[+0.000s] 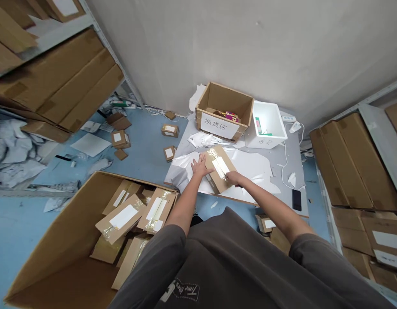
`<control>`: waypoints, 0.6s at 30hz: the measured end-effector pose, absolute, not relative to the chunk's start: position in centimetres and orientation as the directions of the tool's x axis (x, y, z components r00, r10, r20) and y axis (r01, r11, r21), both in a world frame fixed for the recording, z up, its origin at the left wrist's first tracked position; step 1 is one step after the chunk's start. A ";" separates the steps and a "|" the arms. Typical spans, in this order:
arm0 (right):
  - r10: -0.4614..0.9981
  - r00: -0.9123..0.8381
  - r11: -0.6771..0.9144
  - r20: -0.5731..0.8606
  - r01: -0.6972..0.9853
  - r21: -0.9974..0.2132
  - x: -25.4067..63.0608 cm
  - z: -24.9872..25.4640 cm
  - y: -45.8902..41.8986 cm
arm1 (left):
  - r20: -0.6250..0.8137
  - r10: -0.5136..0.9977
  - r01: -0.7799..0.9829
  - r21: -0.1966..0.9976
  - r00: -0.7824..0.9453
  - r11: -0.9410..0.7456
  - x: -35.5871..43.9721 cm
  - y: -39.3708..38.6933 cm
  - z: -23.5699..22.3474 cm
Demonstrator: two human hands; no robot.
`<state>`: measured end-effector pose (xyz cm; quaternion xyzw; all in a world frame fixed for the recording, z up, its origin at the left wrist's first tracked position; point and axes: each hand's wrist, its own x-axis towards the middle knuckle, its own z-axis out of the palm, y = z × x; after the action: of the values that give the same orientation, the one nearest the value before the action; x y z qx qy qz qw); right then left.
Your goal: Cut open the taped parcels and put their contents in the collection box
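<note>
A taped cardboard box (229, 161) with a white label lies at an angle near the front edge of the grey table (290, 161). My left hand (200, 166) rests against the box's left side, its fingers spread. Over the label's lower right end, my right hand (234, 178) is closed. A small dark and reddish bit shows under that fist, too little to name. White paper sheeting (261, 167) lies beneath the box, and crumpled white scraps (205, 140) are behind it.
An open carton (224, 127) with a handwritten sign and a white foam box (266, 126) stand at the table's back. A phone (296, 200) lies at right. A large carton (57, 240) of parcels is at lower left. Shelves with boxes flank both sides; small boxes (169, 130) sit on the floor.
</note>
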<state>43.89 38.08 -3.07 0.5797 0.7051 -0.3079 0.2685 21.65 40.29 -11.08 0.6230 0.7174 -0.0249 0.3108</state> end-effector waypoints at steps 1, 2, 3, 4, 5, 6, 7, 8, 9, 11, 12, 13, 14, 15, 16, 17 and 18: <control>0.625 -0.169 0.100 -0.763 0.986 -0.136 45.0 -2.9 36.8 | -0.477 0.878 0.912 0.346 -0.031 0.220 21.7 40.4 -11.1; 0.599 -0.160 0.074 -0.785 0.987 -0.145 46.1 -2.7 35.7 | -0.476 0.879 0.915 0.340 -0.034 0.219 21.7 40.5 -11.1; 0.586 -0.160 0.057 -0.794 0.986 -0.157 46.9 -2.6 34.7 | -0.476 0.879 0.917 0.333 -0.036 0.218 21.7 40.6 -11.1; 0.584 -0.166 0.050 -0.794 0.984 -0.169 47.6 -2.4 33.8 | -0.479 0.877 0.919 0.328 -0.036 0.217 21.7 40.7 -11.1; 0.586 -0.173 0.050 -0.791 0.983 -0.178 48.0 -2.3 33.2 | -0.480 0.877 0.921 0.324 -0.036 0.216 21.8 40.7 -11.1; 0.589 -0.180 0.053 -0.788 0.981 -0.185 48.2 -2.2 32.6 | -0.480 0.877 0.923 0.320 -0.037 0.214 21.8 40.7 -11.1; 0.589 -0.180 0.056 -0.788 0.982 -0.182 48.3 -2.1 32.3 | -0.478 0.877 0.925 0.315 -0.039 0.213 21.8 40.7 -11.1; 0.591 -0.174 0.060 -0.788 0.983 -0.172 48.3 -2.1 32.0 | -0.475 0.879 0.927 0.309 -0.043 0.212 21.8 40.7 -11.2; 0.598 -0.168 0.067 -0.784 0.985 -0.159 48.2 -2.1 31.7 | -0.471 0.881 0.930 0.301 -0.048 0.212 21.8 40.6 -11.2; 0.618 -0.167 0.090 -0.768 0.986 -0.141 48.0 -2.2 31.4 | -0.461 0.885 0.935 0.286 -0.057 0.210 21.8 40.6 -11.3; 0.630 -0.170 0.101 -0.758 0.985 -0.137 48.0 -2.2 31.2 | -0.459 0.886 0.938 0.278 -0.061 0.209 21.8 40.6 -11.4; 0.640 -0.172 0.108 -0.749 0.985 -0.133 48.0 -2.3 30.9 | -0.456 0.887 0.940 0.271 -0.064 0.207 21.8 40.6 -11.4; 0.648 -0.171 0.109 -0.742 0.985 -0.131 48.1 -2.5 30.6 | -0.456 0.888 0.942 0.265 -0.066 0.205 21.8 40.6 -11.4; 0.655 -0.166 0.106 -0.737 0.986 -0.128 48.2 -2.6 30.3 | -0.455 0.888 0.944 0.258 -0.068 0.205 21.9 40.6 -11.4; 0.664 -0.166 0.105 -0.729 0.986 -0.129 48.4 -2.8 30.0 | -0.457 0.887 0.946 0.252 -0.070 0.205 21.9 40.6 -11.4; 0.672 -0.172 0.107 -0.720 0.985 -0.136 48.6 -2.9 29.6 | -0.459 0.885 0.947 0.246 -0.072 0.205 21.9 40.6 -11.3; 0.681 -0.183 0.109 -0.709 0.983 -0.148 48.9 -3.1 29.3 | -0.461 0.884 0.949 0.241 -0.072 0.203 22.0 40.7 -11.1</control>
<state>48.85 29.29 -3.09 0.5911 0.7036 -0.3101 0.2436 21.97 40.65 -11.11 0.6281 0.7296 -0.0614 0.2634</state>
